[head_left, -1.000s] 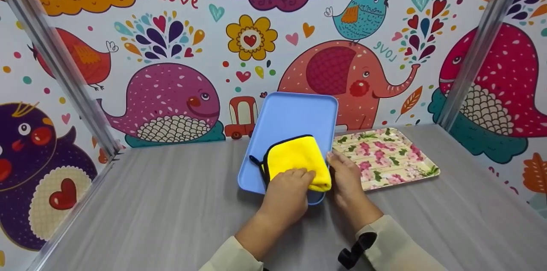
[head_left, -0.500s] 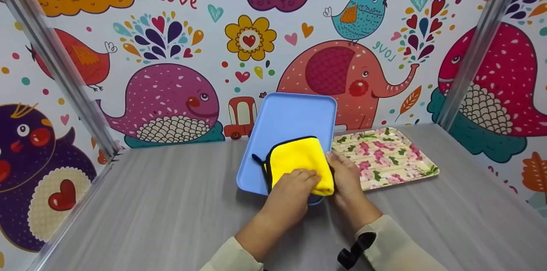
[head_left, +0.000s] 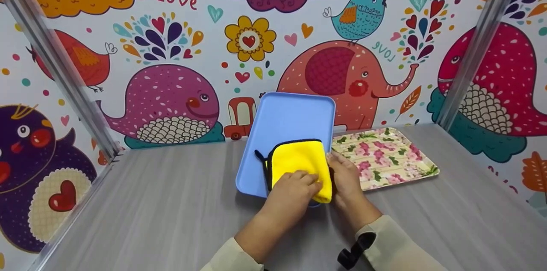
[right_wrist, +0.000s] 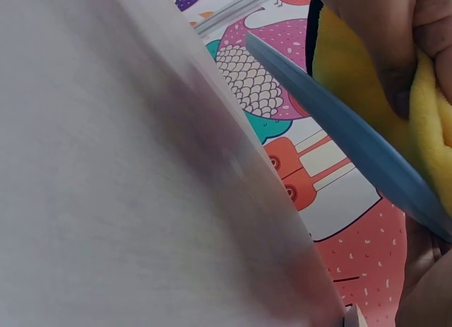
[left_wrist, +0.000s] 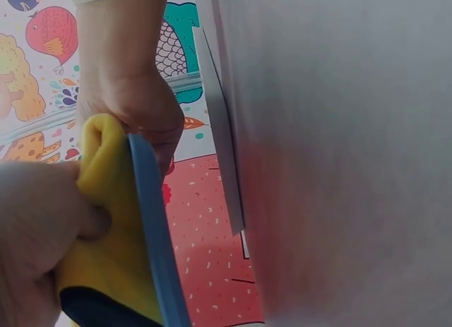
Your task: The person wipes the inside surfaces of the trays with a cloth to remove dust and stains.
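A plain blue tray [head_left: 295,117] is tilted up off the table, its face toward the head camera. My right hand [head_left: 347,179] grips its right edge, thumb at the rim and the other fingers behind. My left hand [head_left: 290,196] holds a folded yellow cloth [head_left: 299,155] with black edging against the near part of the tray's face. In the left wrist view, the thumb digs into the yellow cloth [left_wrist: 120,249] beside the blue tray's edge [left_wrist: 152,228]. From the right wrist view, the tray [right_wrist: 353,129] appears edge-on above the table, with the cloth [right_wrist: 360,80] behind it.
A floral-patterned tray [head_left: 386,157] lies on the grey table [head_left: 171,207] to the right, partly behind my right hand. Printed cartoon wall panels [head_left: 171,91] enclose the back and sides, joined by metal corner posts [head_left: 483,48].
My left hand and the yellow cloth have slid slightly down the tray toward its near end, and the cloth has turned a little. My right hand and the tray have barely moved.
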Demonstrator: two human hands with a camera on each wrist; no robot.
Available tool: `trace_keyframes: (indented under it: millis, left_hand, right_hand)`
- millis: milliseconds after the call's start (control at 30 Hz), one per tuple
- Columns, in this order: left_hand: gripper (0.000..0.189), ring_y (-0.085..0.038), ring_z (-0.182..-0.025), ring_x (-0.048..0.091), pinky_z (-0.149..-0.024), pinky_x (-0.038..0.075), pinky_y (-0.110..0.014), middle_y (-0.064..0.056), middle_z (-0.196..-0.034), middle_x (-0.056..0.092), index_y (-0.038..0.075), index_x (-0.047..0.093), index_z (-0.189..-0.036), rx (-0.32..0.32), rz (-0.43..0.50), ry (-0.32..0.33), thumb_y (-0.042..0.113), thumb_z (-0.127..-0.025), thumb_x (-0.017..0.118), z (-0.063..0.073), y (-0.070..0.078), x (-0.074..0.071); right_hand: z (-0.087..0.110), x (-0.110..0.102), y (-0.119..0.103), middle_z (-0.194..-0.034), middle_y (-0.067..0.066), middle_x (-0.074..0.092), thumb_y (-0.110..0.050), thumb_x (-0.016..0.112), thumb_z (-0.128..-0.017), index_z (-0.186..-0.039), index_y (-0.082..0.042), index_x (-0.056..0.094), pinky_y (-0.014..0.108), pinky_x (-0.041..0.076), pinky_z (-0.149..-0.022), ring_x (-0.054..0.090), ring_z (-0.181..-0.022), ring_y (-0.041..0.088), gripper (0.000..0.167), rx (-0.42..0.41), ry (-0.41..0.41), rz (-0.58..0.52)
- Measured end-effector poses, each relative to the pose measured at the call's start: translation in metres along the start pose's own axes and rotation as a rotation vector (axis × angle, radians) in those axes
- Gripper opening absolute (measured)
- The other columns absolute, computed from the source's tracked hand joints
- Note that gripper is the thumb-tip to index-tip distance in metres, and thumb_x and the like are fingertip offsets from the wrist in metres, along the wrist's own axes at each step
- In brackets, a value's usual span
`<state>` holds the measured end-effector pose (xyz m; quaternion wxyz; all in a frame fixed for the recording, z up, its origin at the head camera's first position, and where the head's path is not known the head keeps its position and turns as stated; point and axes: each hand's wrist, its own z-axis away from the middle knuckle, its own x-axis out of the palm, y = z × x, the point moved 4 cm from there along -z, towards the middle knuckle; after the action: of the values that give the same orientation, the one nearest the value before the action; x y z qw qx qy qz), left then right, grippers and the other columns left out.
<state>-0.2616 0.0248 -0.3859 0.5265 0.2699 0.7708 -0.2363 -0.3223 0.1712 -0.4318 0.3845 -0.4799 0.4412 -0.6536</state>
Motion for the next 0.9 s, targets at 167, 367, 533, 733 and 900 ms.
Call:
trace_keyframes:
  millis: [167,367,533,733,900]
  left_hand:
    - [0.037,-0.014,-0.123,0.062,-0.106,0.054,-0.034,0.011,-0.131,0.072,0.027,0.075,-0.129,0.013,-0.035,-0.026,0.022,-0.093,0.079,0.0,0.0016,0.0]
    - [0.032,-0.013,-0.119,0.063,-0.104,0.053,-0.033,0.012,-0.127,0.073,0.028,0.077,-0.125,0.034,-0.049,-0.057,0.022,-0.093,0.078,0.0005,0.002,-0.0005]
    - [0.03,-0.014,-0.113,0.063,-0.101,0.054,-0.032,0.011,-0.121,0.074,0.026,0.079,-0.12,0.06,-0.102,-0.062,0.028,-0.09,0.08,0.0023,0.001,-0.0033]
    - [0.033,-0.015,-0.107,0.063,-0.101,0.054,-0.032,0.01,-0.115,0.075,0.026,0.08,-0.118,0.048,-0.166,-0.092,0.037,-0.086,0.083,0.0032,-0.0015,-0.007]
    - [0.037,-0.016,-0.104,0.062,-0.1,0.054,-0.032,0.008,-0.112,0.074,0.024,0.08,-0.118,0.04,-0.195,-0.095,0.038,-0.085,0.084,0.0019,-0.0045,-0.0096]
  right_hand:
    - [-0.0014,-0.0012,0.0012,-0.15,0.019,0.058,-0.026,0.053,-0.11,-0.151,-0.002,0.052,0.031,0.058,-0.102,0.064,-0.121,0.023,0.048,-0.014,0.017,-0.001]
    - [-0.0033,-0.0029,0.003,-0.14,0.019,0.064,-0.024,0.055,-0.109,-0.146,0.001,0.056,0.022,0.059,-0.088,0.067,-0.105,0.016,0.045,-0.036,0.032,-0.026]
    - [-0.004,-0.0029,0.0031,-0.132,0.014,0.069,-0.023,0.055,-0.109,-0.145,0.0,0.058,0.022,0.06,-0.087,0.069,-0.099,0.014,0.043,-0.039,0.039,-0.029]
    - [-0.0036,-0.0033,0.0028,-0.139,0.014,0.067,-0.027,0.056,-0.109,-0.147,-0.004,0.058,0.031,0.057,-0.102,0.07,-0.106,0.015,0.045,-0.021,0.039,-0.015]
    - [-0.0043,-0.0056,0.0008,-0.141,0.015,0.066,-0.027,0.055,-0.109,-0.146,-0.005,0.059,0.038,0.052,-0.111,0.069,-0.107,0.017,0.044,-0.015,0.036,-0.013]
